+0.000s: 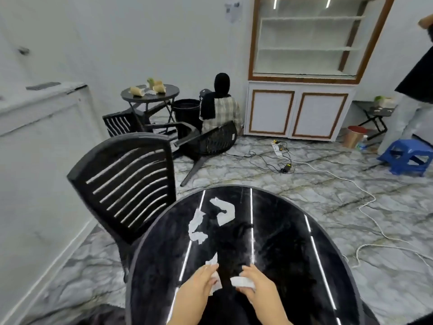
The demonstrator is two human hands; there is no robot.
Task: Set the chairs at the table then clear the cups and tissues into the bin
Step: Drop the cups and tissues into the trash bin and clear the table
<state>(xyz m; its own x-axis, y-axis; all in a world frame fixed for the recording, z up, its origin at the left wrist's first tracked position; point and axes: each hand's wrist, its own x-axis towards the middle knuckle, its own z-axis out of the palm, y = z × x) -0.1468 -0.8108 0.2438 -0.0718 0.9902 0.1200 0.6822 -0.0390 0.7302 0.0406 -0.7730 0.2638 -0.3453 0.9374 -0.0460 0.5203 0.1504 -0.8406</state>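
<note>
Black and glossy, the round table (293,266) fills the near view, and both hands work over its near edge. The left hand (199,285) curls its fingers around a crumpled white tissue (214,275); the right hand (254,288) pinches a second tissue piece (241,281) between thumb and fingers. More torn tissue scraps (210,219) lie farther out on the tabletop. An upright black slatted chair (128,184) stands against the table's left side. Beyond it, a second chair (206,141) lies tipped over on the marble floor, near a small round table (150,95) carrying paper cups (159,86), with a black bin (187,111) just beside it.
</note>
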